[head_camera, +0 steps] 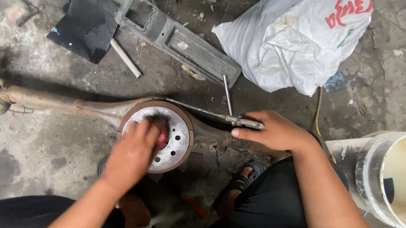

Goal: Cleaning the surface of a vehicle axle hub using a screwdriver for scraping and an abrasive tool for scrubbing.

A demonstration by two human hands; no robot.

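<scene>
Concrete floor [41, 149], oily and gritty, everything lies on it. Long rusty axle housing [49, 102] lies across the floor in front of me, round flange face [175, 131] up at its middle. White sack [291, 39] behind, pale bucket [396, 177] at my right knee, grey tray [189, 45] near the sack. Left hand [132, 154] is closed on a reddish pad [163, 137], pressing it on the flange. Right hand [271, 131] is closed over the thin metal line [198, 110] on the housing, steadying it. Risks: housing isn't chocked, could roll under scrubbing load; leaning on the line could kink it; floor grit could get onto the cleaned face; sandalled foot [244, 177] sits just beside the housing.
</scene>
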